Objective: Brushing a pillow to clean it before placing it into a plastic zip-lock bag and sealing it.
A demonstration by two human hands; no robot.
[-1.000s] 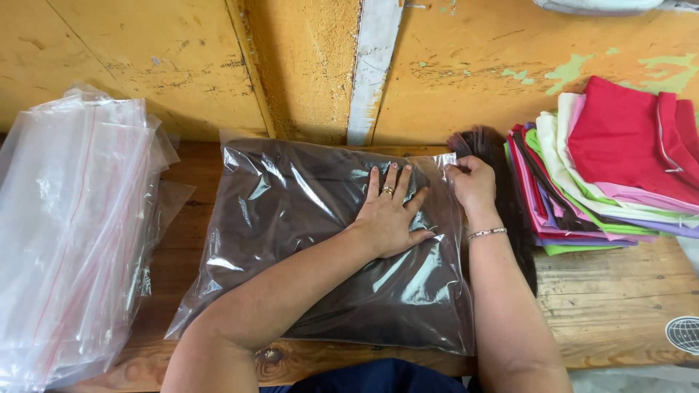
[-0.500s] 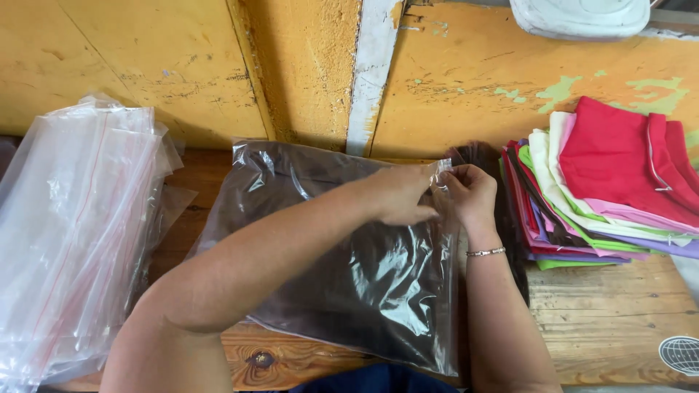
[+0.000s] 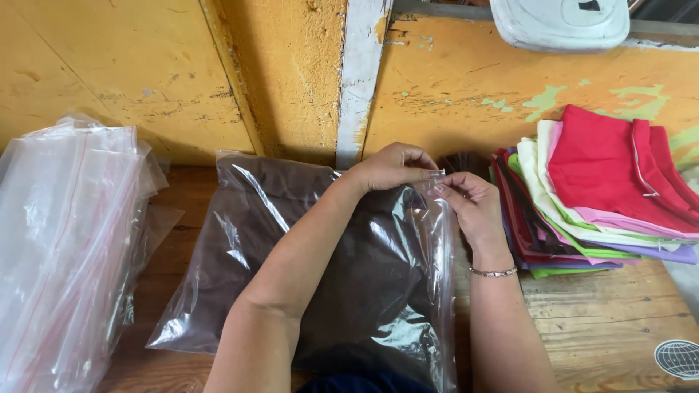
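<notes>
- The left hand (image 3: 393, 167) and right hand (image 3: 470, 204) are both pinching the far right corner of the clear bag (image 3: 328, 269).
- The bag (holding brown cloth) is lying beneath both forearms.

Glossy crinkled clear plastic bag (image 3: 378, 291), matt brown cloth (image 3: 291, 218), rough wooden table (image 3: 611, 327).

I see a clear plastic bag (image 3: 364, 291) with a dark brown cloth (image 3: 291, 240) folded inside. It lies flat on the wooden desk (image 3: 604, 327), its far right corner lifted.
</notes>
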